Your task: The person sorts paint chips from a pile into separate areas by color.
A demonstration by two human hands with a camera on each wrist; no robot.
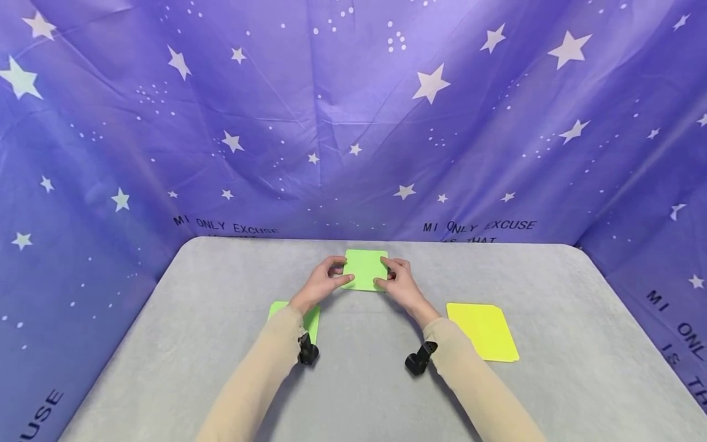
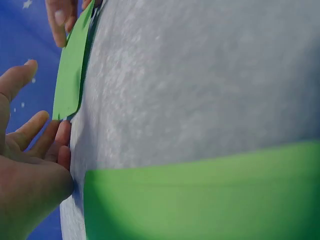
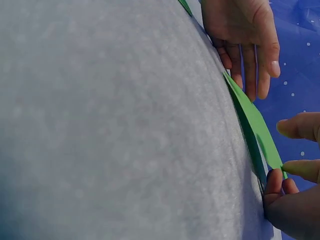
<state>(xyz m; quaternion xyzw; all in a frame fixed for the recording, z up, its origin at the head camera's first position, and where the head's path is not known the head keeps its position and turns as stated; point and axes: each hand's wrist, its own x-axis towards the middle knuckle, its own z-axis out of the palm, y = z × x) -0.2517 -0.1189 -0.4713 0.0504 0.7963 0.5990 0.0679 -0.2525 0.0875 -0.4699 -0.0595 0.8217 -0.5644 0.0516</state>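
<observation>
A green square sheet [image 1: 366,269] lies near the table's far edge, between the two hands. My left hand [image 1: 320,281] touches its left edge with its fingertips, and in the left wrist view the thumb stands up, apart from the sheet. From the other side, fingertips of my right hand [image 1: 405,285] touch the right edge; its thumb is also raised off the sheet in the right wrist view. A darker green band shows beneath the top face, though I cannot tell how many layers there are. Under my left forearm lies another green piece [image 2: 200,200], partly hidden in the head view.
Right of my right forearm, yellow square sheets [image 1: 486,331] lie slightly misaligned on the grey table [image 1: 364,380]. A purple star-printed cloth [image 1: 331,110] hangs behind the table and at both sides. Small black cameras [image 1: 307,355] sit on both wrists.
</observation>
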